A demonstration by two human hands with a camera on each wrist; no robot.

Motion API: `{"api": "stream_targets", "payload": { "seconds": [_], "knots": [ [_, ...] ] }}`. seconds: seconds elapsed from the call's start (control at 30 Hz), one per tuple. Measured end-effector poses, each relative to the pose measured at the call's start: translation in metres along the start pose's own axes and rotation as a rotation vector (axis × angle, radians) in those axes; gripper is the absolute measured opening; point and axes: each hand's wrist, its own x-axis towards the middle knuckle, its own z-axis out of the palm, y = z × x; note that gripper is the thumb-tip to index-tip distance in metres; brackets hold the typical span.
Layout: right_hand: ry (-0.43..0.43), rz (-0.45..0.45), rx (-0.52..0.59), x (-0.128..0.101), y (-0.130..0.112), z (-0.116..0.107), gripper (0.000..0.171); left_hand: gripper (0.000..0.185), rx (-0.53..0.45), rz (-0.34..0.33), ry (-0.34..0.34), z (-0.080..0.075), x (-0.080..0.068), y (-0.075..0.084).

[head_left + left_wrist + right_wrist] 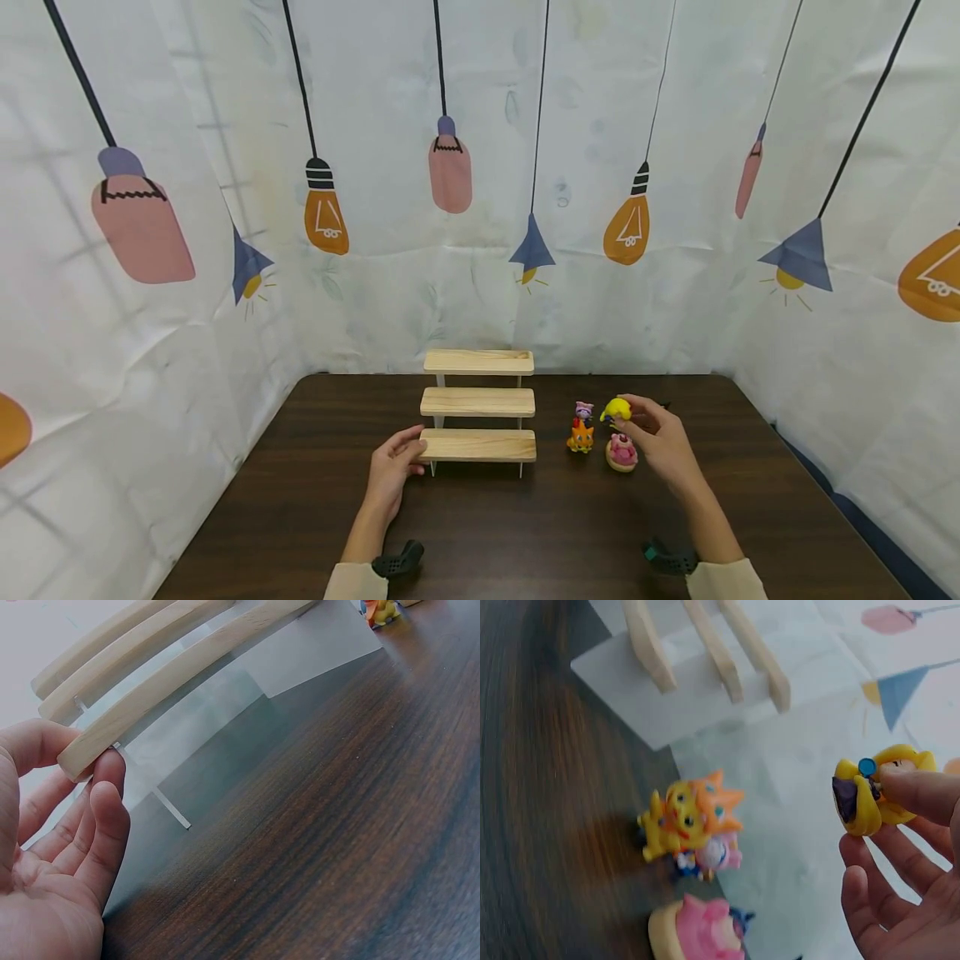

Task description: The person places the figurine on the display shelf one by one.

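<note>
The grip of the right hand (660, 442) was a pinch: thumb and fingertips (922, 791) closed on a small yellow figure (617, 409), lifted clear of the dark wooden tabletop (525, 533) at about two o'clock from the middle of the table. In the right wrist view the yellow figure (881, 787) sat between the thumb and the fingers, its dark face turned toward the camera. Just below it, at the five o'clock side, a pink figure (622, 452) stood on the tabletop, touching or nearly touching the heel of that hand. At nine o'clock from the pink one stood an orange cat figure (580, 436), and a small purple figure (583, 410) stood just behind it at twelve o'clock. The left hand (395, 467) lay at the nine o'clock end of a three-step wooden riser (477, 404), thumb and fingers (112, 787) curled round the end of its lowest step. The riser stood at the centre of the tabletop, well toward twelve o'clock, near a backdrop (480, 167) printed with hanging lamps and bulbs.
</note>
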Motion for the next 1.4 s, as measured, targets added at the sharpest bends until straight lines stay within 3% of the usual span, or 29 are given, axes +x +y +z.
{"api": "stream_targets", "payload": {
  "seconds": [0.37, 1.1, 1.4],
  "knots": [
    [-0.083, -0.102, 0.017, 0.015, -0.023, 0.028, 0.042, 0.046, -0.010, 0.005, 0.000, 0.000, -0.001, 0.000],
    [-0.222, -0.142, 0.103, 0.041, -0.070, 0.096, 0.040, 0.044, -0.007, 0.005, -0.002, -0.002, 0.000, -0.002],
    [-0.216, -0.147, 0.060, 0.055, -0.087, 0.127, 0.038, 0.046, -0.006, 0.020, -0.004, -0.002, 0.001, -0.003]
  ]
}}
